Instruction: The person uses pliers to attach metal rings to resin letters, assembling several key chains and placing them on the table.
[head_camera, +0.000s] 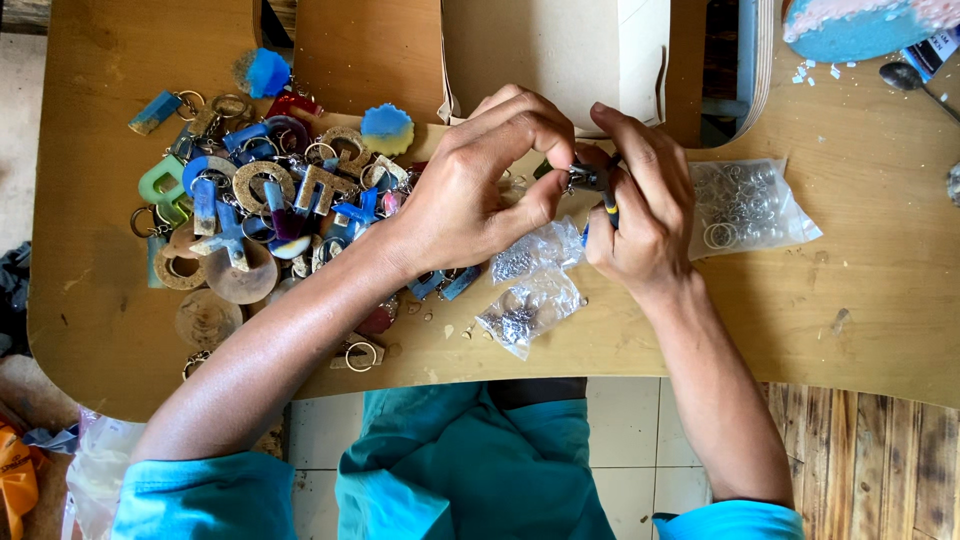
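My right hand (640, 205) grips a small pair of pliers (594, 181) with dark handles, held just above the wooden table (880, 300). My left hand (480, 185) pinches something tiny at the plier jaws; the piece itself is too small to make out. Two small clear bags of metal findings (528, 290) lie right under my hands. To my left sits a heap of resin letter keychains (260, 200) in blue, green, clear and glitter, with metal rings attached.
A clear bag of metal key rings (745, 205) lies right of my hands. A cardboard box (560, 50) stands behind them. A blue and pink resin piece (850, 25) and a spoon (905, 75) sit at the far right corner. Tiled floor shows below the table edge.
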